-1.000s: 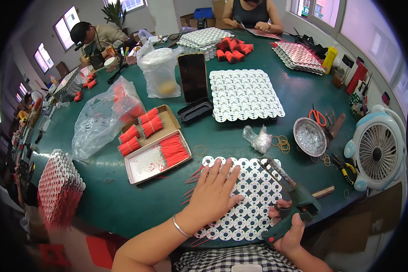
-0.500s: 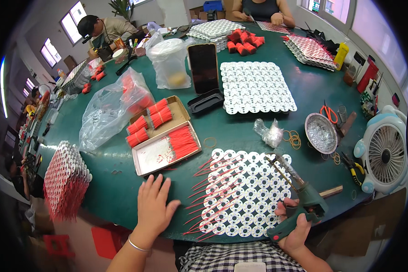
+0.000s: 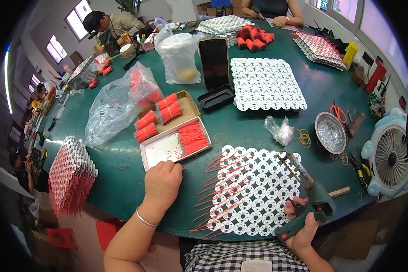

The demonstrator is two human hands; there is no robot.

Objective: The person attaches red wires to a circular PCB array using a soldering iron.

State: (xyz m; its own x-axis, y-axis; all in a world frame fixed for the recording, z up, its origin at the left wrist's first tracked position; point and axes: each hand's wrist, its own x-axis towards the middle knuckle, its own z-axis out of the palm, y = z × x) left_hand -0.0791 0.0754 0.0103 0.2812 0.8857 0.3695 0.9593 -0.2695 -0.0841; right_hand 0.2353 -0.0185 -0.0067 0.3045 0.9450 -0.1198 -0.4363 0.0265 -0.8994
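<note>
My left hand (image 3: 163,183) is closed, its back toward me, at the near edge of an open cardboard box (image 3: 145,162) of red wires (image 3: 192,138). A red wire tip pokes out beside it; the fingertips are hidden. In my right hand (image 3: 303,231) is a green soldering gun (image 3: 319,204), its tip pointing up and away over the panel's right side. That panel of round white circuit boards (image 3: 254,192) lies flat in front of me. Several red wires (image 3: 213,199) lie across its left columns, sticking out past the left edge.
Beyond lie bundled red wires (image 3: 170,111), a plastic bag (image 3: 118,106), a phone (image 3: 214,63) and another white board panel (image 3: 267,84). Rightward are a metal bowl (image 3: 331,133), pliers (image 3: 361,171) and a fan (image 3: 390,156). A board stack (image 3: 72,174) stands left. People work across the table.
My left hand has gone from spread fingers to closed and moved up against the box's near edge. The right hand keeps its hold on the soldering gun. The whole view has shifted slightly.
</note>
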